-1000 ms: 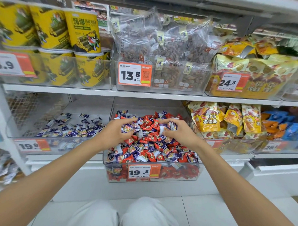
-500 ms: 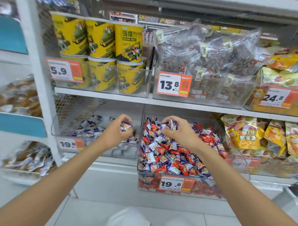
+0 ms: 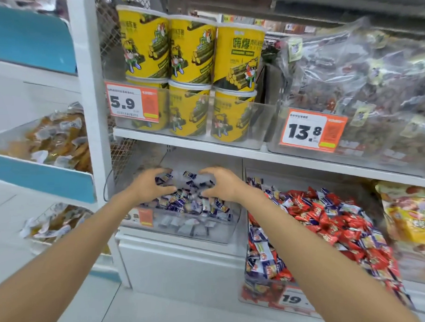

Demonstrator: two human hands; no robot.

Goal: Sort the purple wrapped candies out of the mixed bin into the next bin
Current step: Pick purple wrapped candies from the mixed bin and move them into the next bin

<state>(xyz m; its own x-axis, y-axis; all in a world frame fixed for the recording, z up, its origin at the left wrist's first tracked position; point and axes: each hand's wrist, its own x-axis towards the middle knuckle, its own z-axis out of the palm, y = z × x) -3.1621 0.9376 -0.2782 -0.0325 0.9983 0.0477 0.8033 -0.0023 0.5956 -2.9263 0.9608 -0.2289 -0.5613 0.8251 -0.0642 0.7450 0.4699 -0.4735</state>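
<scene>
Purple candies [image 3: 184,202] lie heaped in the next bin [image 3: 209,233], at the left end of the lower shelf; others lie among red candies [image 3: 329,219] in the mixed bin [image 3: 259,291] just to its right. The left hand [image 3: 148,187] and right hand [image 3: 223,184] hover over the purple heap, fingers spread and bent, pinching nothing visible; this looks like the drop. The next move is likely a reach right to pick more purple. There are two bins and two hands; the candies are too many to count; six tubs [image 3: 190,48] stand on the shelf above.
</scene>
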